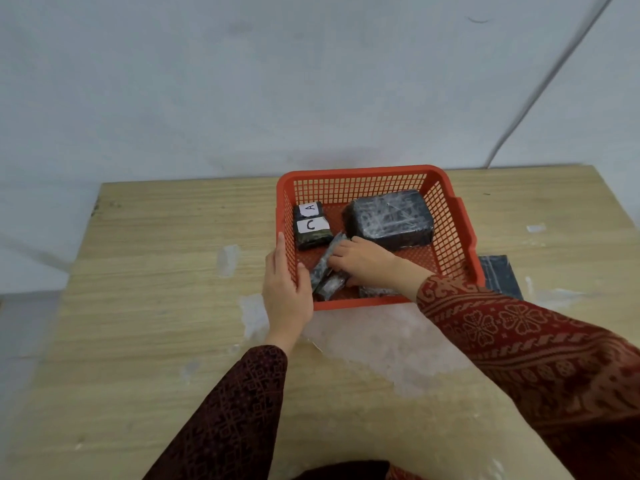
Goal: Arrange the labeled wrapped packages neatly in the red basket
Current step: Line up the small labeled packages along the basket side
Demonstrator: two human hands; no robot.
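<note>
A red mesh basket [360, 174] stands on the wooden table. Inside at the left lie two small dark packages, one labelled A [310, 208] behind one labelled C [311, 231]. A large black wrapped package [389, 216] fills the back right. My left hand [285, 289] grips the basket's front-left corner. My right hand [363, 261] reaches into the basket and holds small dark wrapped packages [327, 271] near the front left. Another dark package [375, 292] lies partly hidden under my right wrist.
A flat dark package [500, 275] lies on the table just right of the basket, partly hidden behind it. The wooden table [156, 306] has pale worn patches near the front of the basket. A wall stands behind, with a cable [540, 91] running down it.
</note>
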